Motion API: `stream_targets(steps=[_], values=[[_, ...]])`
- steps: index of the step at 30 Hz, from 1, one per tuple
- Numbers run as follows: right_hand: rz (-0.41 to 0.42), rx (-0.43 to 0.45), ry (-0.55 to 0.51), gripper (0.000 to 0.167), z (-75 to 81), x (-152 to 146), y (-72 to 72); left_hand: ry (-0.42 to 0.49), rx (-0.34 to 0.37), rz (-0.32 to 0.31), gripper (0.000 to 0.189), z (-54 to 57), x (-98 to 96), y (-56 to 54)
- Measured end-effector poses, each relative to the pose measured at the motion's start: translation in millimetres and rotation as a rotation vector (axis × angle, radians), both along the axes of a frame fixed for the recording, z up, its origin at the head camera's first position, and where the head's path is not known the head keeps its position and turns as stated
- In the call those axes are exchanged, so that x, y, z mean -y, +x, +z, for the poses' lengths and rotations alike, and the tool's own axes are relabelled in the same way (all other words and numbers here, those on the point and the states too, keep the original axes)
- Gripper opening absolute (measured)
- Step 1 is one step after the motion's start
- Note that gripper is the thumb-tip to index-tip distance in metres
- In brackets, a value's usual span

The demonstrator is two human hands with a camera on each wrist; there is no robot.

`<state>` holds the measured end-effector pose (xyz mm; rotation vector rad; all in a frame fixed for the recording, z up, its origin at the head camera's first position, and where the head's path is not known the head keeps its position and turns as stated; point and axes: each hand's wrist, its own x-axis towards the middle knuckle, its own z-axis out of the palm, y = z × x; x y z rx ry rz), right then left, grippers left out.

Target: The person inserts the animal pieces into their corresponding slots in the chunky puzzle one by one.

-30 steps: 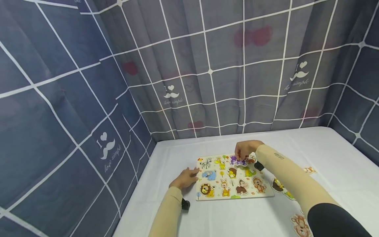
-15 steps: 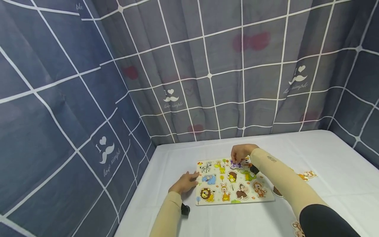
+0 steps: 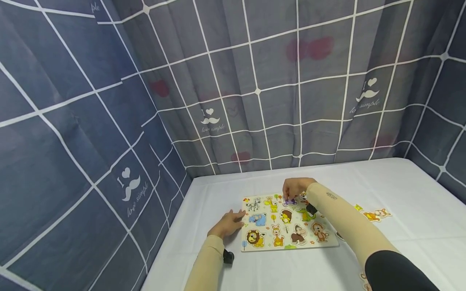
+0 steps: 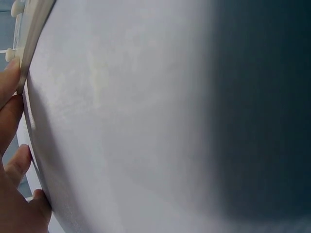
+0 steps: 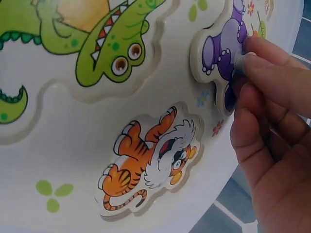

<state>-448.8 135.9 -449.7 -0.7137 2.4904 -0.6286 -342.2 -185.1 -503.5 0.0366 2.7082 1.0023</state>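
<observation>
Toward nine o'clock the right hand (image 3: 296, 188) had shifted, pinching one purple piece (image 5: 227, 51) at the board's (image 3: 269, 247) twelve; the left hand (image 3: 226, 224), fingers spread, touched its nine-o'clock edge. One sleeve (image 3: 338, 214) partly hid loose pieces (image 3: 358, 207); one orange piece (image 3: 377, 214) lay at three.

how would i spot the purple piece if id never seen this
On the white-covered table lies a cream rectangular cartoon-animal board. At its far edge, between the yellow giraffe and orange striped tiger, the right hand pinches a flat purple animal-shaped piece. Its purple body sets it apart from those yellow and orange neighbours.
</observation>
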Motion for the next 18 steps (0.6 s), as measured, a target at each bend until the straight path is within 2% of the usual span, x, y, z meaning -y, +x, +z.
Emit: stream_targets(steps=[5,11,18], values=[[-0.005,-0.036,-0.021,0.020,-6.3,-3.4,-0.9,-0.014,-0.001,0.010,0.050,1.9,-1.8,1.9],[-0.088,0.004,-0.102,0.019,-14.2,-6.8,3.2,-0.018,0.007,0.012,0.049,1.7,-2.4,2.1],[-0.134,0.030,-0.150,0.017,-19.3,-10.2,4.9,-0.042,0.000,-0.007,0.050,3.7,-1.7,1.4]])
